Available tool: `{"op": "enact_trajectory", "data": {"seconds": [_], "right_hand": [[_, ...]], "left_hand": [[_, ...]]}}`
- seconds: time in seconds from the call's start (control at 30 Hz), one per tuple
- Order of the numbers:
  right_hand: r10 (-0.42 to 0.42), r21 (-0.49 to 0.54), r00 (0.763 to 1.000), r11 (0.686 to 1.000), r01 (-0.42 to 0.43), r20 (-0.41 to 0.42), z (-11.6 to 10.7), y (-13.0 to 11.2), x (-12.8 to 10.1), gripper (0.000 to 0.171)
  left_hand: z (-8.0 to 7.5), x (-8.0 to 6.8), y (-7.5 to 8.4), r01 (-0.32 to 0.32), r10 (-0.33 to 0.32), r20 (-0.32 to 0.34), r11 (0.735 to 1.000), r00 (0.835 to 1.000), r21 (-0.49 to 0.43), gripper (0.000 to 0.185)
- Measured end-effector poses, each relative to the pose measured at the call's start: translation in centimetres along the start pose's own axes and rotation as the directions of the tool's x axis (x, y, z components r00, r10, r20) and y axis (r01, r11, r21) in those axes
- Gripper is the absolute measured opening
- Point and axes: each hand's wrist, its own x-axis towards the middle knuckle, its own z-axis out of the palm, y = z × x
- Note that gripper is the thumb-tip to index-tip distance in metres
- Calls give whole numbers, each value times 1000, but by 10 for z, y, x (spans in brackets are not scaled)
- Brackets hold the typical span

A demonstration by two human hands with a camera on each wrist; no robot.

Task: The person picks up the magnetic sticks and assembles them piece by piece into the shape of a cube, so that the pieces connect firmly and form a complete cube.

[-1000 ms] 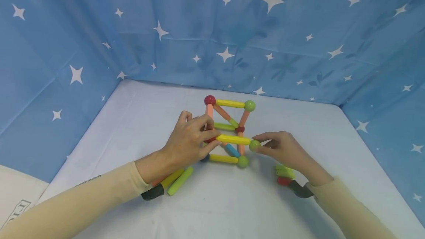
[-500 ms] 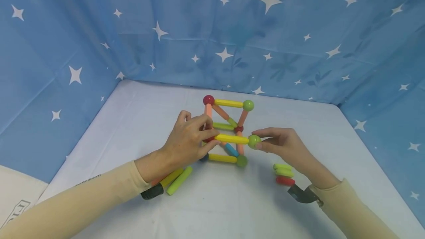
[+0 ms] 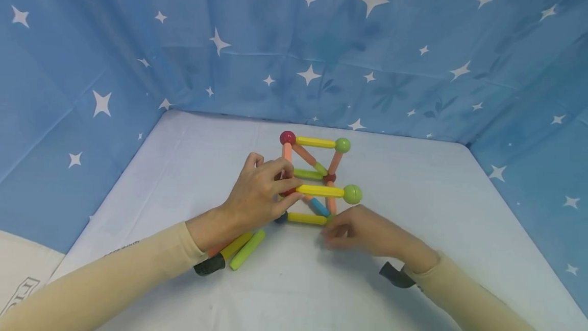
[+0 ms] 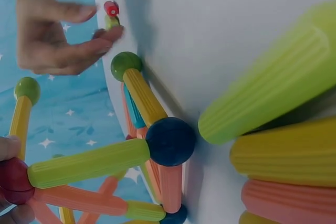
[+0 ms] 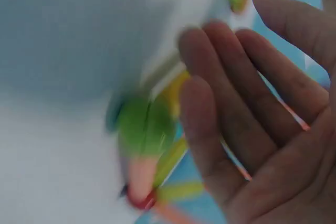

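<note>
Rod-and-ball frame at frame centre on counter, mostly built. Left hand fingers pinch yellow rod; right hand fingers relaxed, empty. Spare rods remain lower left.

Rod frame mid table, loose rods front-left of it, right hand just in front.

Ribbed matt plastic rods, glossy plastic balls, creased cloth backdrop
</note>
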Motion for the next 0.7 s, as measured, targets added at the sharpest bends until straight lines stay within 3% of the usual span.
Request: {"op": "enact_trajectory", "data": {"seconds": [0.07,0.1,0.23,0.37,0.43,0.57,0.7], "right_hand": [[-99,-172,995,980,100,13,13,-15,8,25],[-160,-256,987,954,158,15,20,-22,12,27],[-357,-512,933,792,333,55,46,-46,27,46],[-434,-654,893,643,398,116,63,-59,41,62],[-443,-692,887,599,403,132,69,-62,46,56],[-481,-733,868,547,404,120,75,-65,52,36],[-512,-781,852,487,391,108,76,-69,58,30]], "left_hand": [[0,1,0,9,-9,12,1000,1000,-10,19],[-1,1,0,15,-15,18,1000,1000,-17,19],[0,1,1,23,-22,29,999,999,-33,19],[0,1,1,19,-19,21,999,1000,-33,17],[0,1,1,18,-17,13,999,1000,-32,16],[1,1,1,14,-14,3,999,1000,-35,17],[0,1,1,11,-11,1,999,1000,-30,16]]}}
